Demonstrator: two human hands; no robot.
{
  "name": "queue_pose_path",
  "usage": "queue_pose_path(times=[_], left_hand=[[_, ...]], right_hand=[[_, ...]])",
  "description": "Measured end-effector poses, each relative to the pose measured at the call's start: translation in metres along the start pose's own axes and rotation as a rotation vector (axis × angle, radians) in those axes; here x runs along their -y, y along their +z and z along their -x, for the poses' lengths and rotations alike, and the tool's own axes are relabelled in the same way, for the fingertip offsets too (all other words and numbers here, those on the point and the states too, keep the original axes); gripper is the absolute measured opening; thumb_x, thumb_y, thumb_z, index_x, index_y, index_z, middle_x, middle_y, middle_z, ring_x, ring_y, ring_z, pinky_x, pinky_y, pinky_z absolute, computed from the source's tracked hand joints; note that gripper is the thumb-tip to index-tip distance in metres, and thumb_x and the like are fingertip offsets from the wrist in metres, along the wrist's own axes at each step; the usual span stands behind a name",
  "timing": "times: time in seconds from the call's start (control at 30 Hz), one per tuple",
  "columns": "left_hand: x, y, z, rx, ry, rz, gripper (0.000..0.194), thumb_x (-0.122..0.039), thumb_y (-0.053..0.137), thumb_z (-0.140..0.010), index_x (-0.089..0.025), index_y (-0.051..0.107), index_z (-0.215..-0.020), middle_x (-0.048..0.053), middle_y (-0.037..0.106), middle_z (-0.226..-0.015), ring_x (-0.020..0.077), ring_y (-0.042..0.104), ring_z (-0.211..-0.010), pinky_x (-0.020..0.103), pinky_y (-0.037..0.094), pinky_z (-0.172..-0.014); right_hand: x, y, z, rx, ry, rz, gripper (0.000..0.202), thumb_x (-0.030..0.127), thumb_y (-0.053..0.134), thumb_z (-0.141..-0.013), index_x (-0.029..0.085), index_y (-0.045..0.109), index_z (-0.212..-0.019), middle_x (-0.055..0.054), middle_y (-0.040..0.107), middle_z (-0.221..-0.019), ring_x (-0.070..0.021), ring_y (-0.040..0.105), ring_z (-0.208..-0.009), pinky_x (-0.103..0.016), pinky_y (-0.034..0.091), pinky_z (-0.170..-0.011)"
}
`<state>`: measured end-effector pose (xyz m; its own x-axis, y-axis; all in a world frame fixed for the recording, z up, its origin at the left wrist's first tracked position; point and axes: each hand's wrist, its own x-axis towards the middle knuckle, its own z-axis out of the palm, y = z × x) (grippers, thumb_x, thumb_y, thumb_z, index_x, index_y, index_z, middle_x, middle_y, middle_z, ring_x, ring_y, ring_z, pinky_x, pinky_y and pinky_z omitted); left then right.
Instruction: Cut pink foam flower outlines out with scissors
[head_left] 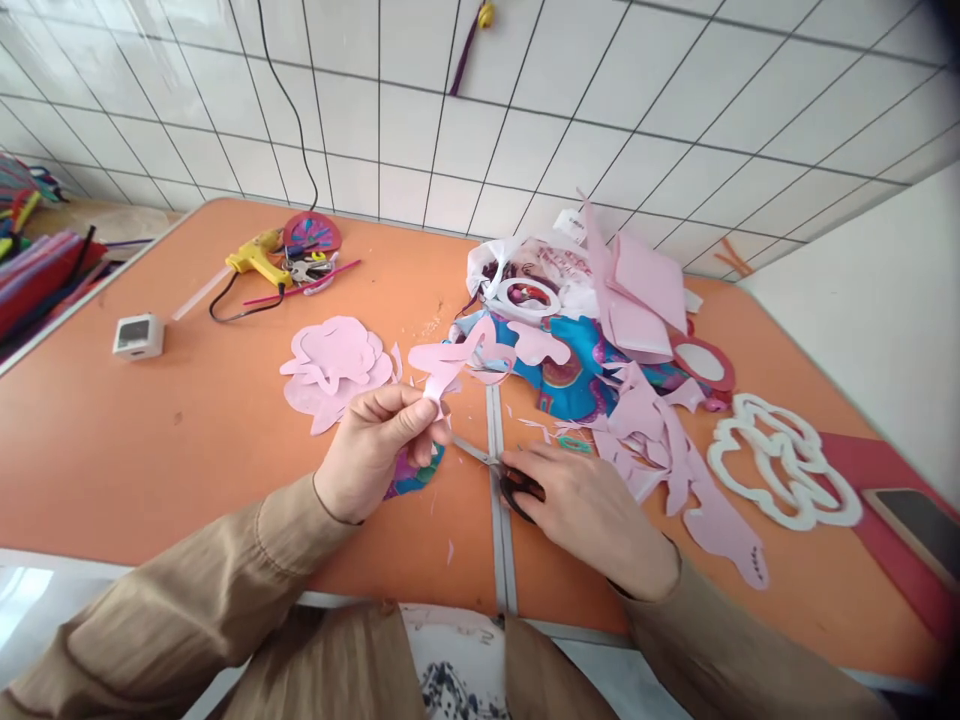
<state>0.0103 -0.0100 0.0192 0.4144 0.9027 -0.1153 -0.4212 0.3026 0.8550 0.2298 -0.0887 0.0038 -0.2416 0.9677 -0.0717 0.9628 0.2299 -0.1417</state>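
Between thumb and fingers, my left hand [390,435] pinches a curling pink felt cutout [450,362] above the table. My right hand [585,500] grips black-handled scissors [517,488] by their loops. The blades point left toward my left hand, apart from the felt. Under my left hand, a round blue and purple patterned piece [414,472] is partly hidden. Just beyond that hand lies a stack of pink flower-like cutouts [337,362]. Jagged pink scraps [667,440] are heaped past my right hand.
An orange folding table [187,440] has a metal seam down its middle. A yellow glue gun [259,258] with its cord lies back left, near a small white box [138,336]. White cloud-shaped outlines [784,460] and a phone [919,525] are on the right. Folded pink felt [645,290] rests at the back.
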Motion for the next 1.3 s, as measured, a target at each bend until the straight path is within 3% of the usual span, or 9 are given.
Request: queue_pose_path(times=[0.1,0.37,0.73,0.83,0.9,0.97,1.03,1.13,1.3], left_hand=[[0.001,-0.004,0.002,0.046,0.060,-0.063,0.031,-0.042,0.087,-0.072,-0.016,0.073,-0.063,0.003,0.072,-0.061,0.0070,0.053,-0.043,0.021,0.043,-0.045],[-0.006,-0.006,0.002,0.088,0.087,-0.132,0.034,-0.046,0.089,-0.068,-0.016,0.073,-0.063,0.003,0.072,-0.059,0.0078,0.053,-0.041,0.021,0.044,-0.044],[-0.014,-0.003,0.001,0.108,0.067,-0.095,0.040,-0.046,0.092,-0.061,-0.014,0.068,-0.054,0.003,0.069,-0.054,0.0064,0.052,-0.037,0.019,0.043,-0.041],[-0.016,-0.004,0.001,0.136,0.076,-0.125,0.041,-0.047,0.092,-0.061,-0.014,0.068,-0.055,0.004,0.069,-0.055,0.0069,0.051,-0.037,0.020,0.044,-0.041],[-0.017,-0.005,0.001,0.153,0.072,-0.159,0.041,-0.047,0.092,-0.060,-0.014,0.069,-0.055,0.005,0.069,-0.054,0.0077,0.052,-0.037,0.020,0.044,-0.040],[-0.017,-0.008,0.000,0.168,0.067,-0.220,0.040,-0.048,0.092,-0.061,-0.014,0.071,-0.056,0.006,0.069,-0.054,0.0087,0.054,-0.039,0.020,0.045,-0.039],[-0.017,-0.011,-0.002,0.188,0.069,-0.285,0.039,-0.048,0.091,-0.063,-0.014,0.072,-0.056,0.007,0.070,-0.055,0.0093,0.056,-0.040,0.020,0.046,-0.040],[-0.018,-0.015,-0.004,0.212,0.087,-0.349,0.038,-0.047,0.090,-0.065,-0.014,0.074,-0.057,0.008,0.071,-0.056,0.0094,0.057,-0.041,0.019,0.046,-0.041],[-0.023,-0.015,-0.007,0.177,0.117,-0.412,0.039,-0.050,0.089,-0.065,-0.014,0.075,-0.058,0.008,0.070,-0.056,0.0092,0.055,-0.041,0.019,0.045,-0.041]], right_hand=[[-0.001,-0.002,-0.008,0.044,0.009,-0.014,0.007,0.020,0.067,-0.082,0.018,0.073,-0.085,-0.008,0.073,-0.084,-0.0276,0.065,-0.089,-0.033,0.041,-0.071],[-0.009,-0.011,-0.020,0.192,0.139,-0.374,0.031,0.013,0.065,-0.067,0.021,0.069,-0.097,0.005,0.058,-0.068,-0.0115,0.048,-0.060,-0.025,0.027,-0.056],[-0.022,-0.005,-0.017,0.214,-0.040,-0.555,0.051,0.007,0.070,-0.067,0.020,0.074,-0.117,0.000,0.067,-0.087,-0.0148,0.062,-0.080,-0.026,0.048,-0.072],[-0.028,-0.006,-0.017,0.102,0.003,-0.695,0.030,0.011,0.065,-0.077,0.018,0.077,-0.104,-0.003,0.074,-0.088,-0.0162,0.069,-0.081,-0.028,0.053,-0.074],[-0.033,-0.015,-0.019,-0.116,0.090,-0.766,0.016,0.022,0.063,-0.086,0.016,0.077,-0.091,-0.005,0.075,-0.081,-0.0175,0.070,-0.077,-0.030,0.054,-0.073],[-0.034,-0.029,-0.024,-0.368,0.139,-0.906,0.026,0.037,0.061,-0.092,0.016,0.076,-0.092,-0.006,0.075,-0.079,-0.0179,0.071,-0.076,-0.030,0.056,-0.069],[-0.032,-0.047,-0.031,-0.478,0.090,-1.032,0.034,0.048,0.063,-0.092,0.018,0.076,-0.101,-0.007,0.077,-0.092,-0.0187,0.072,-0.084,-0.029,0.057,-0.068],[-0.022,-0.067,-0.046,-0.375,-0.028,-1.141,0.043,0.058,0.064,-0.089,0.018,0.077,-0.098,-0.008,0.078,-0.090,-0.0184,0.073,-0.083,-0.029,0.057,-0.066],[-0.008,-0.077,-0.065,-0.321,-0.093,-1.112,0.024,0.034,0.082,-0.073,0.019,0.076,-0.090,-0.002,0.077,-0.082,-0.0159,0.073,-0.076,-0.030,0.060,-0.070]])
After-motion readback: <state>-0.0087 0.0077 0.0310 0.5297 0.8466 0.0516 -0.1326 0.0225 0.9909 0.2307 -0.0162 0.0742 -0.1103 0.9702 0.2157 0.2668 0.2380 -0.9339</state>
